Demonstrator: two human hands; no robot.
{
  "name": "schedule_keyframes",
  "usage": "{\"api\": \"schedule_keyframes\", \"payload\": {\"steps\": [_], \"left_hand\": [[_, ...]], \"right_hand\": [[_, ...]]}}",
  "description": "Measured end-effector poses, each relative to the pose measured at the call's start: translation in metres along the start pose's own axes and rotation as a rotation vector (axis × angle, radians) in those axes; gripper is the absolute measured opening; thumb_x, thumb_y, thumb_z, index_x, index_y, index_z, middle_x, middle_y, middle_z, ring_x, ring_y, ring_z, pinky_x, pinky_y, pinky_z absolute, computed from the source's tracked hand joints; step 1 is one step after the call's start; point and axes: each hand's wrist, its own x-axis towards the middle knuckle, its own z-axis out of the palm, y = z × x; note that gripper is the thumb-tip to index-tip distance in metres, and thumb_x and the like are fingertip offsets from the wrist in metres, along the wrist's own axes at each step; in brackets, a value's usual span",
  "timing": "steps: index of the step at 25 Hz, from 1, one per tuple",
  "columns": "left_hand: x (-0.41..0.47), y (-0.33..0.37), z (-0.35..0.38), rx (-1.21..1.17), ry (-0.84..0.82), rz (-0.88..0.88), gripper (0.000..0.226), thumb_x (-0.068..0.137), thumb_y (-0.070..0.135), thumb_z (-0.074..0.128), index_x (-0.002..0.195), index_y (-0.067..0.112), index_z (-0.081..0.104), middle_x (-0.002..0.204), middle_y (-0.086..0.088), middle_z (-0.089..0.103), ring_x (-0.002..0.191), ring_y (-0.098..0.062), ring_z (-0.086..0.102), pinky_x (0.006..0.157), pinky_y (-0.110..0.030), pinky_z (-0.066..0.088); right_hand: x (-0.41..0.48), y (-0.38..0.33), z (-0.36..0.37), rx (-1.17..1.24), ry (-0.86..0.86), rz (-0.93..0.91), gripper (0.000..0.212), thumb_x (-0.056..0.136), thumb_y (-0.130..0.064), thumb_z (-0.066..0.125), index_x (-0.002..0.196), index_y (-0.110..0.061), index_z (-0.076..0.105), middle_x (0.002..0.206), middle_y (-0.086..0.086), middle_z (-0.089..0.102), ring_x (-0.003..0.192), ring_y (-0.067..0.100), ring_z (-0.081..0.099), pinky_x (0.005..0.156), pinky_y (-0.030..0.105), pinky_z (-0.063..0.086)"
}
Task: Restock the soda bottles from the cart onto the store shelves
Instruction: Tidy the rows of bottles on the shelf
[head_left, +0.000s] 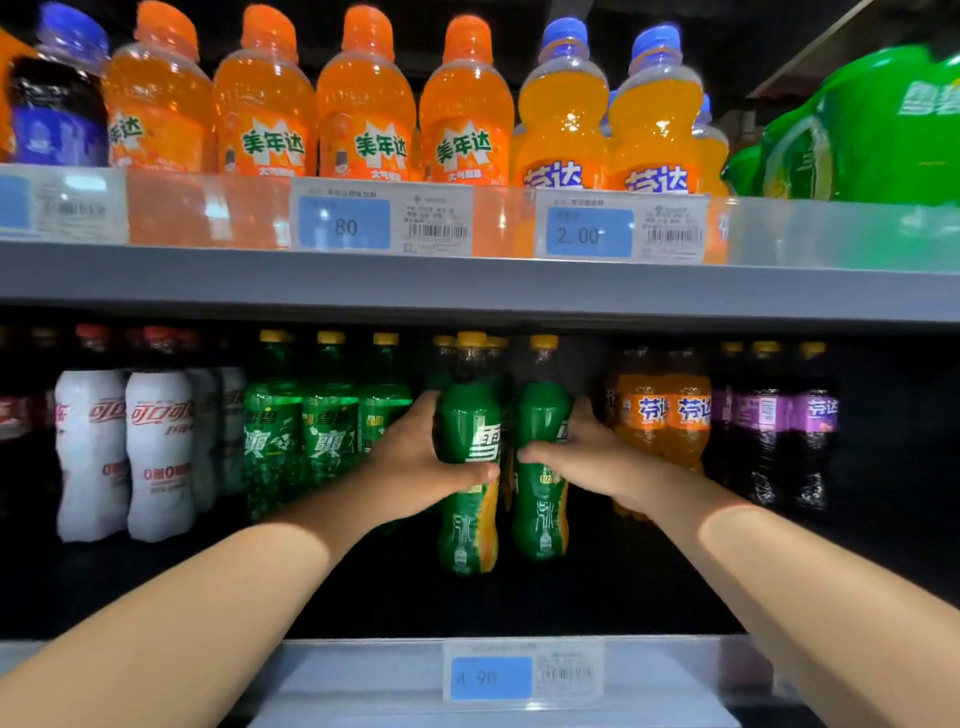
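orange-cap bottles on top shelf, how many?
4 orange-cap bottles, side by side on the top shelf, left of the blue-capped orange bottles. An orange sliver at the left edge may be a fifth; more may stand behind.

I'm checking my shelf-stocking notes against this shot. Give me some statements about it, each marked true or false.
1. The left hand grips the left green bottle, the right hand the right green bottle. True.
2. Both held bottles have red caps. False: they have yellow caps.
3. Orange soda bottles stand on the upper shelf. True.
4. The white cola bottles stand right of both hands. False: they stand left of them.
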Motion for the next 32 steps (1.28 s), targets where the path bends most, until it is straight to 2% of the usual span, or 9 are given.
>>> {"api": "schedule_keyframes", "payload": {"steps": [3, 6, 8, 14, 19, 22, 25, 28, 32], "left_hand": [[0.002, -0.007, 0.000, 0.004, 0.001, -0.010, 0.084, 0.074, 0.029, 0.087, 0.137, 0.033, 0.032, 0.114, 0.018, 0.062, 0.110, -0.006, 0.063, 0.093, -0.030, 0.053], [0.000, -0.005, 0.004, 0.203, 0.141, 0.072, 0.076, 0.067, 0.044, 0.089, 0.126, 0.040, 0.041, 0.114, 0.018, 0.054, 0.104, 0.000, 0.057, 0.080, -0.019, 0.044], [0.000, -0.004, 0.005, 0.340, 0.230, 0.122, 0.084, 0.063, 0.054, 0.088, 0.133, 0.031, 0.049, 0.119, 0.011, 0.051, 0.106, -0.008, 0.055, 0.082, -0.023, 0.043], [-0.001, -0.006, 0.008, 0.290, 0.199, 0.124, 0.092, 0.073, 0.039, 0.088, 0.148, 0.019, 0.039, 0.129, 0.006, 0.065, 0.115, -0.013, 0.064, 0.093, -0.020, 0.046], [0.002, -0.005, 0.008, 0.397, 0.188, 0.099, 0.100, 0.080, 0.040, 0.082, 0.158, 0.014, 0.024, 0.135, -0.004, 0.062, 0.120, -0.020, 0.062, 0.098, -0.031, 0.052], [0.001, -0.005, 0.008, 0.536, 0.157, 0.034, 0.107, 0.088, 0.047, 0.072, 0.161, 0.009, 0.004, 0.114, -0.012, 0.070, 0.095, -0.019, 0.069, 0.082, -0.029, 0.056], [-0.002, -0.002, 0.009, 0.648, 0.168, 0.049, 0.104, 0.089, 0.052, 0.069, 0.160, 0.007, 0.007, 0.083, -0.005, 0.066, 0.068, -0.012, 0.064, 0.061, -0.027, 0.053], [0.000, -0.005, 0.005, 0.669, 0.233, 0.094, 0.103, 0.083, 0.055, 0.074, 0.158, 0.007, 0.023, 0.109, -0.008, 0.070, 0.094, -0.018, 0.069, 0.080, -0.033, 0.059], [0.001, -0.007, 0.006, 0.609, 0.256, 0.094, 0.098, 0.078, 0.050, 0.081, 0.154, 0.007, 0.035, 0.135, -0.012, 0.055, 0.115, -0.027, 0.063, 0.096, -0.040, 0.054]], "right_hand": [[0.003, 0.006, -0.008, 0.019, -0.064, -0.043, 0.039, 0.084, -0.021, 0.079, 0.115, -0.030, 0.057, 0.106, -0.008, 0.071, 0.099, 0.010, 0.067, 0.089, 0.034, 0.058], [0.001, 0.007, 0.002, 0.119, -0.025, -0.152, 0.035, 0.079, -0.023, 0.087, 0.095, -0.042, 0.061, 0.080, -0.034, 0.071, 0.077, -0.018, 0.065, 0.060, 0.004, 0.050], [0.003, 0.015, 0.010, 0.101, -0.053, -0.192, 0.041, 0.077, -0.023, 0.089, 0.094, -0.045, 0.060, 0.081, -0.040, 0.068, 0.078, -0.027, 0.059, 0.060, -0.002, 0.045], [0.003, 0.035, 0.004, 0.136, -0.134, -0.036, 0.061, 0.076, -0.008, 0.087, 0.123, -0.031, 0.055, 0.112, -0.006, 0.069, 0.101, 0.012, 0.070, 0.082, 0.034, 0.064], [0.006, 0.033, 0.018, 0.180, -0.033, -0.017, 0.057, 0.076, -0.011, 0.088, 0.122, -0.021, 0.056, 0.110, 0.000, 0.070, 0.102, 0.019, 0.070, 0.087, 0.044, 0.062], [0.012, 0.033, 0.032, 0.022, 0.037, 0.005, 0.057, 0.070, -0.015, 0.090, 0.116, -0.016, 0.057, 0.108, 0.005, 0.071, 0.104, 0.022, 0.068, 0.094, 0.042, 0.057], [0.014, 0.034, 0.040, -0.027, 0.144, -0.020, 0.049, 0.074, -0.016, 0.085, 0.111, -0.015, 0.053, 0.099, 0.003, 0.071, 0.093, 0.019, 0.068, 0.079, 0.029, 0.055], [0.012, 0.032, 0.040, -0.023, 0.269, -0.094, 0.036, 0.079, -0.022, 0.080, 0.100, -0.021, 0.051, 0.085, -0.010, 0.067, 0.076, 0.004, 0.061, 0.058, 0.014, 0.039], [0.009, 0.031, 0.036, 0.057, 0.223, -0.163, 0.022, 0.082, -0.019, 0.081, 0.088, -0.028, 0.062, 0.094, -0.009, 0.070, 0.090, 0.009, 0.067, 0.072, 0.019, 0.050]]}}
